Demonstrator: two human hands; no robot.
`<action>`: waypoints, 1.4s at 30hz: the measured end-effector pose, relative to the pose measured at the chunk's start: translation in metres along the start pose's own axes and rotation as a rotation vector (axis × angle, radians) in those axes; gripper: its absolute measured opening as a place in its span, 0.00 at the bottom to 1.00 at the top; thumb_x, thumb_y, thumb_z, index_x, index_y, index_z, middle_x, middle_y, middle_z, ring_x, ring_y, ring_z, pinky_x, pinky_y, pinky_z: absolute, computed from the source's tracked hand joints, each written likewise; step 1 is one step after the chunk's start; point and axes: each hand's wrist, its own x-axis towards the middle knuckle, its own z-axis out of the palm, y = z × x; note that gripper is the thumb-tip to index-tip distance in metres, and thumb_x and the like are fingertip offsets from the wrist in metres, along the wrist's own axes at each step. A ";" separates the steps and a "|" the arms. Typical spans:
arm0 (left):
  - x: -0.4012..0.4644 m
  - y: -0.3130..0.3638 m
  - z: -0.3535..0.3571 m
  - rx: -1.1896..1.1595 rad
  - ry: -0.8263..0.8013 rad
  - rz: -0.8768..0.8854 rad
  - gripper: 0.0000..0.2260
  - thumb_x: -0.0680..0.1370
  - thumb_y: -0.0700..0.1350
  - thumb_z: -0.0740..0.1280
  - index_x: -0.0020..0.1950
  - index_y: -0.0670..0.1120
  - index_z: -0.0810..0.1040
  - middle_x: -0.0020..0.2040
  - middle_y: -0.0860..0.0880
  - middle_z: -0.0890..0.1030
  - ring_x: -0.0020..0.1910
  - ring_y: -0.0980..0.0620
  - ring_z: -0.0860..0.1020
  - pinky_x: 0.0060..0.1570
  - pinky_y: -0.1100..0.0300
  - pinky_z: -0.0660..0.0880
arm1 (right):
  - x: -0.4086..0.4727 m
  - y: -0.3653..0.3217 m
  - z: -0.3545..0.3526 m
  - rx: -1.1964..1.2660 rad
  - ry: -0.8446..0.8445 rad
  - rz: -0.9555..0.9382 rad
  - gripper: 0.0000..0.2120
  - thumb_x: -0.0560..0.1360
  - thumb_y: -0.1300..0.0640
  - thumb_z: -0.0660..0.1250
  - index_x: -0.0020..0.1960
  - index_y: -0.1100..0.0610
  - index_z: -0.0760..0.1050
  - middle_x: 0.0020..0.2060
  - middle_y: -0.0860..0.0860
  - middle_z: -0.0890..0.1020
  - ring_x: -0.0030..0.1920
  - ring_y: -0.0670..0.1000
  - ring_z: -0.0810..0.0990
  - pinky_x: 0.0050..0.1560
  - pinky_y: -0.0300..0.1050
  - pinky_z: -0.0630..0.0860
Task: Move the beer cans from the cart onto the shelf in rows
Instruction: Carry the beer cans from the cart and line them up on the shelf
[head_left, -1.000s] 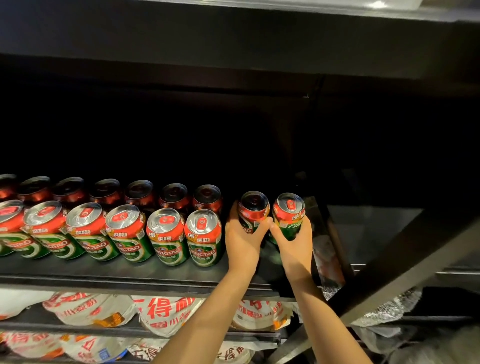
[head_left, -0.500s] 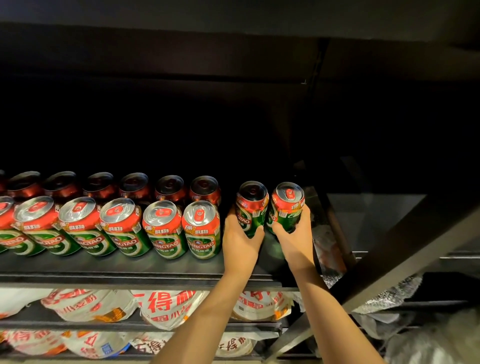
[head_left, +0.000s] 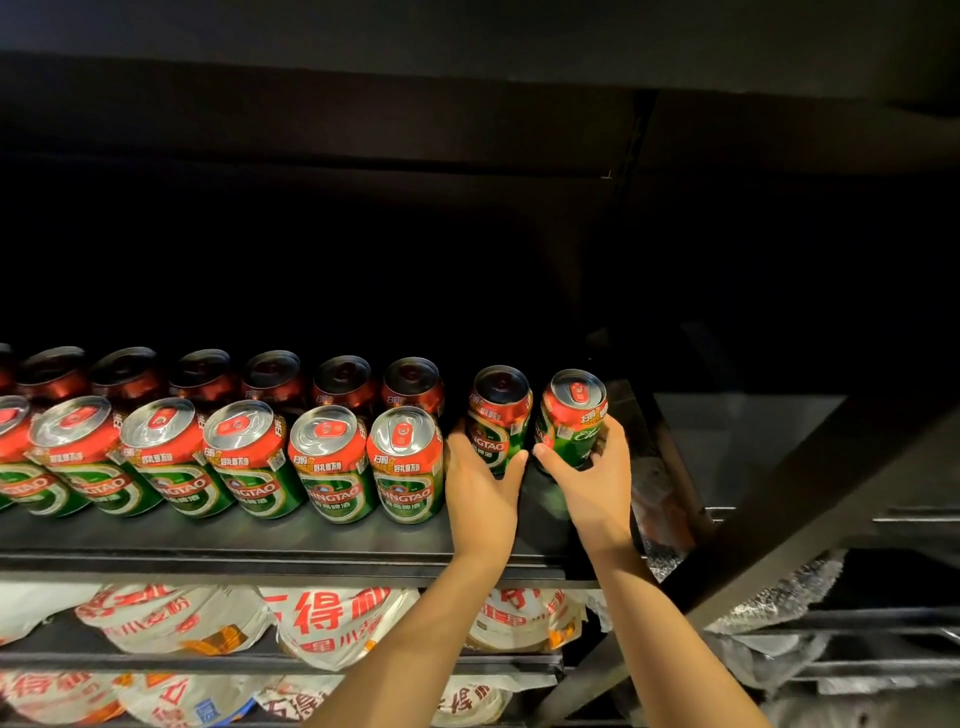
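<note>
Head view, shelf: black shelf (head_left: 234, 545) runs across the lower centre of the frame, its right end at lower centre right.
Head view, front row: six beer cans show in the front row (head_left: 249, 457), upright, side by side, from the left edge to just left of centre.
Head view, back row: back row (head_left: 270, 379) stands behind the front one, darker, ending just beside the left-held can.
Head view, left hand: left hand (head_left: 480, 486) grips the lower body of the left-held can (head_left: 498, 415), fingers and thumb curled round it.
Head view, right hand: right hand (head_left: 592, 478) grips the right-held can (head_left: 571, 415), thumb at the can's left side, fingers wrapped round its right.
Head view, position of held cans: both stand at centre right of the frame, near the shelf's right end, level with the back row; whether their bases touch the shelf cannot be told.
Head view, change: against one second ago, both cans sit deeper on the shelf, drawn level with the back row; grips are unchanged.
Head view, meaning for task: judged, the pair extends the back row rightward; release is not yet made, and the front row has two places open ahead of them.
Head view, below: white printed bags (head_left: 322, 623) lie on the lower shelves. The cart is not in view.
</note>
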 end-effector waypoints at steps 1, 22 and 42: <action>0.000 -0.001 0.000 0.009 -0.005 0.006 0.19 0.72 0.47 0.73 0.51 0.40 0.67 0.47 0.43 0.74 0.47 0.47 0.75 0.47 0.53 0.75 | 0.000 -0.001 0.000 0.008 -0.011 0.010 0.34 0.66 0.56 0.77 0.68 0.51 0.66 0.62 0.49 0.74 0.63 0.47 0.74 0.63 0.48 0.74; -0.001 -0.002 0.000 0.163 -0.045 0.059 0.19 0.75 0.51 0.68 0.55 0.38 0.68 0.50 0.38 0.72 0.51 0.40 0.73 0.54 0.48 0.73 | 0.000 -0.003 0.002 0.050 -0.069 0.002 0.36 0.70 0.63 0.73 0.72 0.54 0.60 0.63 0.49 0.73 0.61 0.45 0.74 0.61 0.37 0.73; -0.005 0.003 0.003 0.278 0.079 0.060 0.28 0.76 0.67 0.44 0.54 0.44 0.64 0.48 0.41 0.74 0.48 0.45 0.76 0.49 0.53 0.74 | 0.009 0.014 0.002 -0.022 -0.090 0.015 0.32 0.71 0.59 0.73 0.71 0.53 0.62 0.60 0.47 0.75 0.59 0.46 0.76 0.54 0.35 0.72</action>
